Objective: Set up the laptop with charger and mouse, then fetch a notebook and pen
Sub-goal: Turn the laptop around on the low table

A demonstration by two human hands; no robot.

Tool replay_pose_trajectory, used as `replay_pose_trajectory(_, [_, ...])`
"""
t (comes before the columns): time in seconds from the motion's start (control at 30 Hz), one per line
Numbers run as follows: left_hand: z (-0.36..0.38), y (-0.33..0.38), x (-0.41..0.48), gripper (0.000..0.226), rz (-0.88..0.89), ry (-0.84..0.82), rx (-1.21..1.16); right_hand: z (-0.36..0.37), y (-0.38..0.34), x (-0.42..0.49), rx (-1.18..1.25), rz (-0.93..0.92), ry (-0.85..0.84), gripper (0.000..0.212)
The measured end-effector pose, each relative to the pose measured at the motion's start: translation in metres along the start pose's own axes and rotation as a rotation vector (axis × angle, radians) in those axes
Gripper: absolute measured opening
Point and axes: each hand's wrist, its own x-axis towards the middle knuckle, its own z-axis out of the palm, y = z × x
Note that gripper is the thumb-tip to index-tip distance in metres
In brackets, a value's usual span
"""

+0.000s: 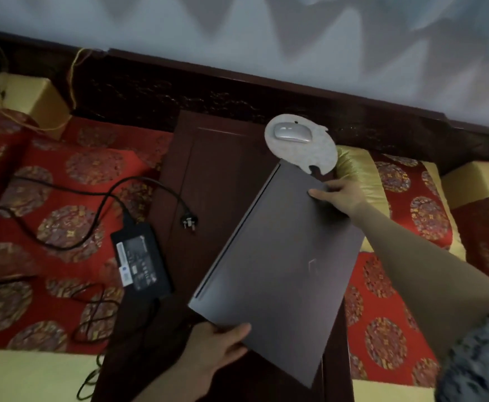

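**Q:** While the closed laptop (278, 256) is held askew over the narrow wooden desk (208, 158), how is the step to be done well?

**A:** The laptop is gripped at two opposite corners. The left hand (220, 343) is closed on the near corner, thumb on the lid. The right hand (339, 195) is closed on the far corner, fingers over the edge. It is judged that the case should be squared to the desk's long axis and lowered flat before either grip is released. The lid is best left shut until the base is fully supported.

**Q:** Which edges are to be watched?

**A:** The desk is narrow, and the laptop's right side is seen to overhang it above the red patterned cushion (382, 314). If it is set down as angled, part of the base would probably be left unsupported. The far corner lies just beside the pale mouse pad (304, 152), on which the mouse (292, 131) rests. Contact there could push the pad toward the dark carved rail (179, 91) behind it.

**Q:** Where is open room found?

**A:** Bare desk surface is visible to the left of the laptop, between it and the charger brick (141, 256). The brick lies partly on the desk's left edge and partly on the cushion. Its plug (189, 222) lies on the desk, and the cable (63, 204) is looped over the cushion. A slide to the left is judged to be limited by the plug and brick, so these should be cleared or avoided. No notebook or pen can be seen.
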Motion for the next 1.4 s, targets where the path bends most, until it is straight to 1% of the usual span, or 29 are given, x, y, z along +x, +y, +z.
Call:
replay_pose_trajectory(0.07, [0.005,-0.018,-0.004,0.027,-0.015,0.033,-0.08,0.01,0.003,-0.001,-0.018,-0.021,-0.04,0.036])
replay_pose_trajectory(0.17, [0.008,-0.039,-0.01,0.022,0.002,0.071,-0.161,0.025,0.011,-0.002,-0.038,-0.06,-0.064,0.06])
replay_pose_trajectory(0.27, [0.01,-0.057,-0.013,0.022,0.031,0.11,-0.185,0.033,0.015,-0.002,-0.061,-0.092,-0.094,0.064])
replay_pose_trajectory(0.3, [0.01,-0.061,-0.013,0.022,0.035,0.118,-0.197,0.036,0.012,0.0,-0.062,-0.099,-0.104,0.064])
replay_pose_trajectory(0.4, [0.017,-0.069,-0.009,0.02,0.046,0.133,-0.237,0.041,-0.001,0.002,-0.131,-0.149,-0.143,0.043])
replay_pose_trajectory(0.43, [0.021,-0.071,-0.008,0.018,0.046,0.132,-0.259,0.043,-0.006,0.005,-0.16,-0.169,-0.157,0.044])
replay_pose_trajectory(0.47, [0.026,-0.073,-0.007,0.016,0.045,0.131,-0.286,0.046,-0.009,0.01,-0.194,-0.189,-0.164,0.052])
replay_pose_trajectory(0.57, [0.042,-0.077,-0.006,0.013,0.022,0.123,-0.38,0.057,-0.011,0.036,-0.274,-0.221,-0.192,0.096])
replay_pose_trajectory(0.6, [0.046,-0.078,-0.008,0.014,0.011,0.115,-0.399,0.06,-0.011,0.041,-0.3,-0.227,-0.204,0.101])
replay_pose_trajectory(0.63, [0.049,-0.08,-0.008,0.016,0.004,0.113,-0.405,0.062,-0.01,0.045,-0.323,-0.235,-0.218,0.097])
replay_pose_trajectory(0.7, [0.05,-0.082,-0.007,0.02,0.005,0.135,-0.393,0.061,-0.012,0.039,-0.351,-0.265,-0.231,0.076])
replay_pose_trajectory(0.8, [0.049,-0.084,-0.003,0.024,0.009,0.163,-0.377,0.06,-0.01,0.03,-0.325,-0.289,-0.221,0.048])
replay_pose_trajectory(0.83, [0.049,-0.085,-0.002,0.024,0.01,0.171,-0.371,0.06,-0.008,0.031,-0.317,-0.291,-0.209,0.045])
replay_pose_trajectory(0.9, [0.05,-0.086,0.0,0.024,0.009,0.18,-0.359,0.06,-0.006,0.034,-0.327,-0.295,-0.204,0.045])
replay_pose_trajectory(1.0, [0.05,-0.087,0.003,0.023,0.02,0.185,-0.345,0.061,-0.005,0.032,-0.404,-0.291,-0.162,0.056])
replay_pose_trajectory(1.03, [0.05,-0.088,0.004,0.022,0.023,0.186,-0.335,0.062,-0.007,0.026,-0.452,-0.294,-0.106,0.057])
replay_pose_trajectory(1.1, [0.05,-0.088,0.002,0.022,0.026,0.188,-0.307,0.068,-0.007,0.001,-0.504,-0.34,0.076,0.052])
replay_pose_trajectory(1.17, [0.049,-0.09,0.002,0.026,0.026,0.199,-0.252,0.077,-0.001,-0.04,-0.379,-0.403,0.239,0.046])
replay_pose_trajectory(1.2, [0.048,-0.09,0.002,0.029,0.028,0.204,-0.217,0.085,0.006,-0.065,-0.286,-0.437,0.295,0.044])
replay_pose_trajectory(1.23, [0.048,-0.09,0.002,0.03,0.03,0.207,-0.194,0.094,0.016,-0.091,-0.22,-0.462,0.316,0.044])
replay_pose_trajectory(1.3, [0.048,-0.091,0.003,0.029,0.034,0.2,-0.189,0.116,0.04,-0.137,-0.22,-0.474,0.256,0.047])
replay_pose_trajectory(1.37, [0.045,-0.092,0.005,0.022,0.036,0.178,-0.197,0.144,0.061,-0.164,-0.373,-0.454,0.156,0.054])
replay_pose_trajectory(1.4, [0.045,-0.093,0.006,0.018,0.04,0.163,-0.194,0.154,0.068,-0.17,-0.476,-0.454,0.143,0.056])
